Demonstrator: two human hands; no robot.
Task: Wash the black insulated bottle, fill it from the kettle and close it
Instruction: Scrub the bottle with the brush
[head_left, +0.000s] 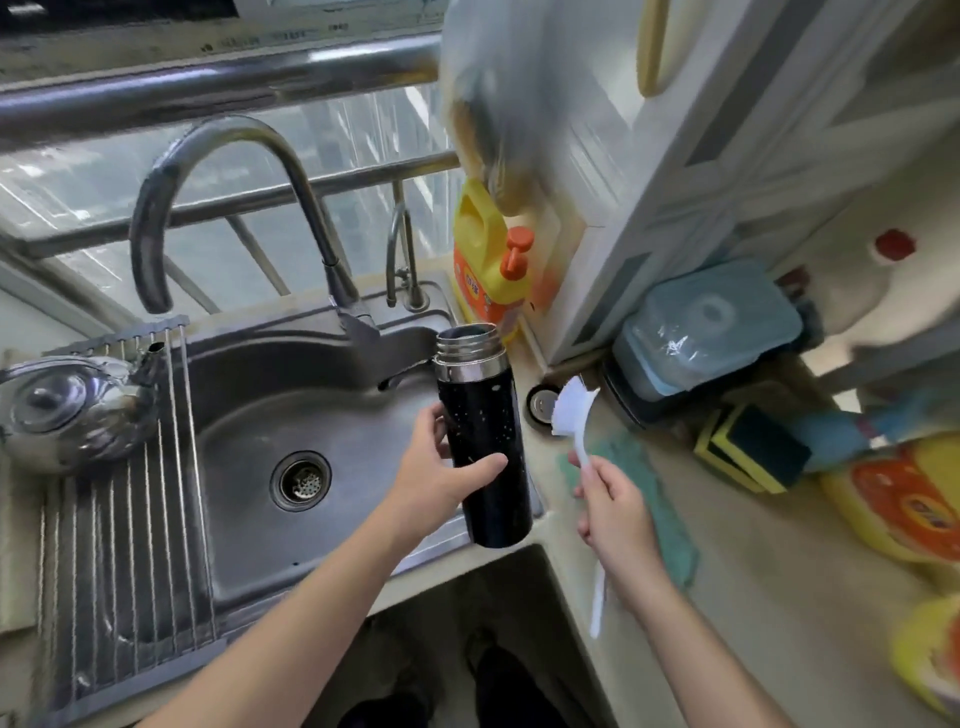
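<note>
The black insulated bottle (485, 441) is open at the top, with a steel threaded neck and water drops on its side. My left hand (436, 470) grips its middle and holds it nearly upright over the right edge of the steel sink (249, 415). My right hand (613, 499) holds a white dish brush (574, 410) by its handle, bristle head up, just right of the bottle and apart from it. The bottle's lid (541, 405) lies on the counter behind the brush. A shiny steel kettle (67, 410) sits on the roll-up rack at the sink's left.
A curved tap (208, 156) arches over the basin, a thin second tap (402, 260) beside it. A yellow detergent jug (485, 260) stands at the back corner. On the right counter are a blue-lidded box (711, 332), sponges (753, 452), a teal cloth (660, 499) and yellow packs (904, 504).
</note>
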